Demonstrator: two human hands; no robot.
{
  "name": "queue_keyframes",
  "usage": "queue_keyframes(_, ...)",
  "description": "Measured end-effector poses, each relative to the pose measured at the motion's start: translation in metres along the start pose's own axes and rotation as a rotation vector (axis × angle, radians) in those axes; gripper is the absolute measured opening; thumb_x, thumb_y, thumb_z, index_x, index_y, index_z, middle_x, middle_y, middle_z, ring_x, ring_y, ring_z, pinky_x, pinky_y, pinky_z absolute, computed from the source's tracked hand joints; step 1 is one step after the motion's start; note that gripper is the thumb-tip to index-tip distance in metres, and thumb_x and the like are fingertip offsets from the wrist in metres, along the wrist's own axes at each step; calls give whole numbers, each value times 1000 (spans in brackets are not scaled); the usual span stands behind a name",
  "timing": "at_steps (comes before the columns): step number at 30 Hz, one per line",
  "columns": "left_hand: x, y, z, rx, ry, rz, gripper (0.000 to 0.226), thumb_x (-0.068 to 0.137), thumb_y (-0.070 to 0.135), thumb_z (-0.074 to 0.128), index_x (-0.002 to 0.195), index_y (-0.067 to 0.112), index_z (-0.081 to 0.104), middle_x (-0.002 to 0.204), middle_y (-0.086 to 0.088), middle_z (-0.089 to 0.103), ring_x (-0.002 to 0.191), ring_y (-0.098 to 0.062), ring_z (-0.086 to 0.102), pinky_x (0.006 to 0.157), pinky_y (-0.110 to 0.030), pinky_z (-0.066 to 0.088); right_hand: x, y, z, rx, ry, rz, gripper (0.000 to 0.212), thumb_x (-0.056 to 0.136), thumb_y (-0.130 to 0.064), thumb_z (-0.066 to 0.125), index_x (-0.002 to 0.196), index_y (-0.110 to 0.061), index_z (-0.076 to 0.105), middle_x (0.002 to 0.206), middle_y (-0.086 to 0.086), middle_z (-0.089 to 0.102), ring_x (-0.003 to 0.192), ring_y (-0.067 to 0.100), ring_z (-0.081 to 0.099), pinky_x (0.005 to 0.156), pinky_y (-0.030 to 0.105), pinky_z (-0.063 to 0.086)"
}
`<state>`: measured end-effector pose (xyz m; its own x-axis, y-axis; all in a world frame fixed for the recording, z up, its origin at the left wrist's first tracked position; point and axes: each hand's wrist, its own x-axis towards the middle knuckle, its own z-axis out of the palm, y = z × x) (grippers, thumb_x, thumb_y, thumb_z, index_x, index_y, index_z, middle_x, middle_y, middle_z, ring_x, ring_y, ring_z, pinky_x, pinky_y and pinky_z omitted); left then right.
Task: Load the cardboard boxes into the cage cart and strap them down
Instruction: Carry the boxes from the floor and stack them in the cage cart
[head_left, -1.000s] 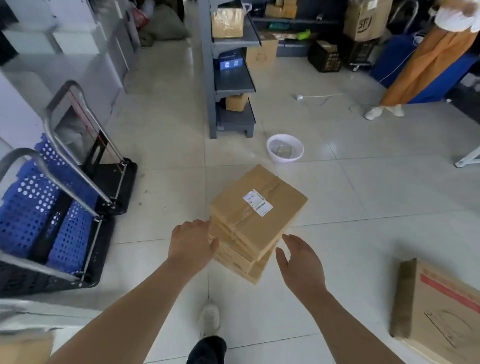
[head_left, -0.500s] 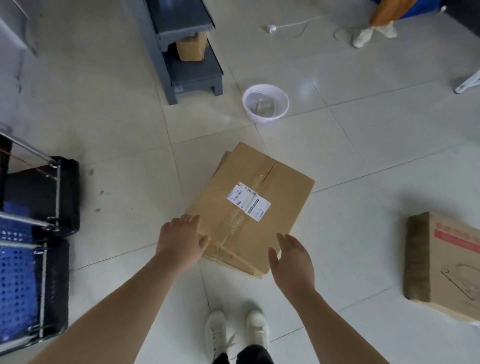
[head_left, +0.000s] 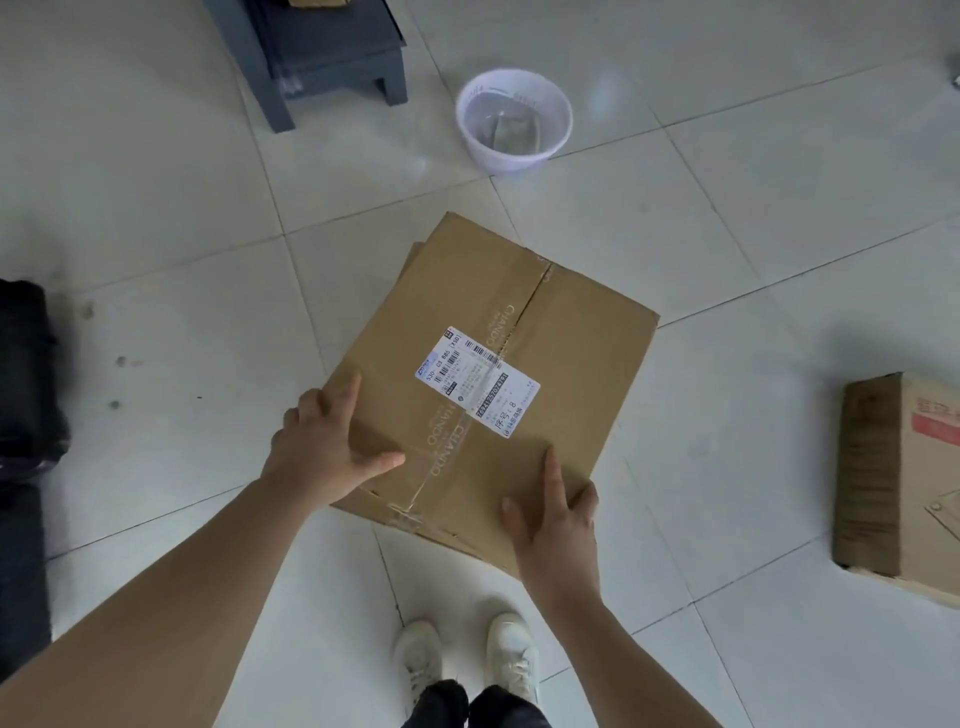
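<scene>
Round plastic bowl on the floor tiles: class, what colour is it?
The round plastic bowl is white, seen best in the head view.

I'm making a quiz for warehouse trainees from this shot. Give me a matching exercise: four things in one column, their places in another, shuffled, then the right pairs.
Things:
1. white bowl
2. label
3. left hand
4. red-printed box

Places:
A. on the near left corner of the taped box
B. at the right edge of the view, on the floor
C. on the floor beyond the taped box
D. stuck on top of the taped box

Pairs: 1-C, 2-D, 3-A, 4-B
</scene>
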<state>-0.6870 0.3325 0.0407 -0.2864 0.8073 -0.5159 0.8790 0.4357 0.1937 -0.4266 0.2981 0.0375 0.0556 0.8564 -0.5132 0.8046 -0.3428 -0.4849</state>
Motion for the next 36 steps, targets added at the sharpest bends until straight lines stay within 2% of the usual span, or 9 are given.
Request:
queue_keyframes(4,-10,4,-2,-49,58,7,114,62,73,68,150,34,8,142,-14,26,123,-37,35,103,-48,35,-2,-4,-4,56,27,11,78,89,-49,53,150,-38,6,146,14,13,122,36,46,101,41,43)
queue_keyframes(8,-36,11,-18,-152,134,-42,109,61,73,69,150,35,19,143,-14,26,127,-36,32,107,-47,30,-11,-18,-27,4,116,-22,77,86,-57,51,150,-31,17,146,14,18,129,33,39,102,41,42)
queue_keyframes(15,-118,8,-89,-243,211,-182,112,58,83,60,150,31,23,144,-16,26,129,-37,30,108,-47,26,-59,-73,-85,-114,138,-169,79,83,-64,49,148,-29,24,143,14,25,129,31,39,98,42,46)
queue_keyframes(19,-183,-1,-137,-337,321,-269,108,62,74,67,150,31,22,143,-16,27,128,-38,31,110,-48,25,-95,-118,-123,-154,156,-333,79,81,-65,51,147,-29,27,143,15,25,127,31,39,95,40,46)
queue_keyframes(25,-291,-19,-184,-445,480,-504,107,64,78,60,150,33,16,148,-16,22,134,-35,24,112,-48,21,-152,-190,-167,-215,61,-641,81,78,-73,40,147,-34,22,145,16,23,121,34,45,95,38,45)
queue_keyframes(28,-348,-25,-193,-516,572,-645,106,64,80,58,150,35,14,149,-15,21,136,-35,23,112,-49,20,-183,-221,-178,-247,-9,-802,81,80,-70,45,148,-34,21,146,18,23,125,33,42,101,38,41)
queue_keyframes(31,-405,-31,-194,-581,668,-788,105,63,80,57,150,36,16,147,-17,24,133,-36,27,111,-49,22,-218,-248,-181,-314,-68,-957,81,79,-71,43,148,-36,19,149,15,21,124,30,44,100,36,42)
queue_keyframes(36,-499,-43,-185,-695,838,-991,104,65,80,57,150,36,17,149,-18,24,136,-36,24,113,-48,21,-290,-286,-169,-288,-178,-1236,78,80,-65,51,147,-34,25,148,10,20,128,26,40,101,34,39)
